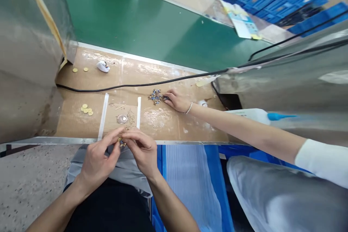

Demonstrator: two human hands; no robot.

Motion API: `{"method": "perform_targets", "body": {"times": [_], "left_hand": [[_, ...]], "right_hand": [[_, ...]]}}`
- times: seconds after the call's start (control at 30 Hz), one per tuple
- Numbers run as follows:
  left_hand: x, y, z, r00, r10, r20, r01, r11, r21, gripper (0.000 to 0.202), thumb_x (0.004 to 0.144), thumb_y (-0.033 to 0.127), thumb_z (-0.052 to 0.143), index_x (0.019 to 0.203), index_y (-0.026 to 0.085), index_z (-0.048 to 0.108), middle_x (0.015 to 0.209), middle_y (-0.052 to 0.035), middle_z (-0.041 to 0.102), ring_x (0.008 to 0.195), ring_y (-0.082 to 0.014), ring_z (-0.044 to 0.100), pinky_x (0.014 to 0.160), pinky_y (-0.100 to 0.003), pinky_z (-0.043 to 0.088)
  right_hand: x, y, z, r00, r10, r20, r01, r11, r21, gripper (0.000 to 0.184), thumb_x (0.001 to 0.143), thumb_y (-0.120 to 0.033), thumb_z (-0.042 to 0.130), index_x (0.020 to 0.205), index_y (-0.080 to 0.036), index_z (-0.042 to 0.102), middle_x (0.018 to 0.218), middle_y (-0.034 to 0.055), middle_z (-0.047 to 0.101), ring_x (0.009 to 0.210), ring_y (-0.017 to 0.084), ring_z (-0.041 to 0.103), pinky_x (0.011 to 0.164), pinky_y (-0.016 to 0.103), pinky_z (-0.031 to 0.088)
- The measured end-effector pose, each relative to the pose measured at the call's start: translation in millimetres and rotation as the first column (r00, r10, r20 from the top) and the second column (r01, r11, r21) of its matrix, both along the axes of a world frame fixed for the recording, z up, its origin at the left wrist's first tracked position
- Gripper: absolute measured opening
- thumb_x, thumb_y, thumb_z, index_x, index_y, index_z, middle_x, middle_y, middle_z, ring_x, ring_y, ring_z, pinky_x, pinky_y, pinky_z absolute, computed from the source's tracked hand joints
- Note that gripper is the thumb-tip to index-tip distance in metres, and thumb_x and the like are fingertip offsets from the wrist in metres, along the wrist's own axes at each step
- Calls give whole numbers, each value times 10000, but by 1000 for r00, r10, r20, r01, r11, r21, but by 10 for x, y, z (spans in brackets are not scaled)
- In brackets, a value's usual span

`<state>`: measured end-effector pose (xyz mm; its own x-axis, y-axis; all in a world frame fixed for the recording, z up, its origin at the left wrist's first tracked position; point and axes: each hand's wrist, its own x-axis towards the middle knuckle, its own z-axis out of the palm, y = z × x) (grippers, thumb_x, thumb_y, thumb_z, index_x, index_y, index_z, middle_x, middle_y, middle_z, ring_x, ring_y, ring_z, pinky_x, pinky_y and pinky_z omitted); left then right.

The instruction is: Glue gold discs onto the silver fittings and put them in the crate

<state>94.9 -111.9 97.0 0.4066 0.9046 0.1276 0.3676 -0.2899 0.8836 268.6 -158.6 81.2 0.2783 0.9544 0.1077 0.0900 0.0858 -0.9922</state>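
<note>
My left hand [99, 159] and my right hand [141, 149] meet at the bench's front edge, fingers pinched together. Between their fingertips is a small gold-and-blue piece [123, 144] with a yellow round bit at its upper left; its exact kind is too small to make out. Just beyond my fingers, a small clear round dish [122, 119] sits on a cardboard patch between two white tape strips. Tiny dark bits [131, 116] are scattered beside it, and a thin stick [120, 107] lies behind. Several yellow discs [87, 109] rest to the left.
A co-worker's hand [175, 100] touches a pile of gold-and-blue pieces [155, 96] on the right. A black cable [141, 85] crosses the bench. Farther back are a white crumpled item [103, 66] and a green belt [136, 25]. A blue crate [213, 163] stands below; a blue-tipped bottle [255, 115] lies right.
</note>
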Motion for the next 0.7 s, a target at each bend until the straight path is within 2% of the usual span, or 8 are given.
{"method": "perform_targets", "body": {"times": [0.2, 0.37, 0.43, 0.57, 0.7], "left_hand": [[-2, -22, 0, 999, 6, -43, -5, 999, 36, 410, 1070, 231, 686, 1462, 314, 774, 1288, 18, 892, 1033, -217, 906, 893, -249, 737], [4, -23, -64, 999, -8, -45, 11, 997, 73, 407, 1070, 299, 686, 1463, 342, 782, 1313, 30, 885, 1013, -221, 908, 646, -200, 699], [6, -24, -72, 998, -16, -55, 20, 997, 70, 400, 1071, 329, 686, 1456, 351, 792, 1301, 32, 887, 1007, -230, 908, 605, -209, 686], [0, -39, -72, 998, -7, -70, 7, 1000, 0, 405, 1058, 405, 706, 1448, 364, 804, 1319, 27, 883, 1079, -254, 900, 577, -210, 673], [20, -31, -92, 997, 40, -68, -52, 982, -179, 517, 1027, 532, 746, 1505, 336, 775, 1254, -17, 902, 1094, -280, 898, 558, -206, 662]], "right_hand": [[-17, -3, 31, 999, -23, -39, 26, 997, 74, 129, 1052, -232, 830, 1098, -322, 911, 1040, 22, 893, 997, 212, 833, 952, 369, 654], [-9, -28, 10, 997, -54, -54, 60, 992, 109, 100, 1034, -228, 855, 1077, -298, 912, 1023, 29, 896, 978, 205, 838, 957, 361, 648], [-3, -42, 0, 997, -64, -53, 70, 991, 116, 98, 1029, -223, 860, 1073, -292, 913, 1022, 30, 898, 979, 202, 841, 960, 356, 646], [2, -53, -6, 995, -83, -57, 90, 987, 136, 72, 1019, -255, 883, 1073, -291, 915, 1017, 26, 901, 970, 194, 844, 954, 337, 645], [26, -57, -5, 995, -97, -19, 99, 985, 144, 69, 1038, -302, 869, 1094, -291, 909, 1036, 27, 900, 980, 191, 840, 943, 334, 652]]}}
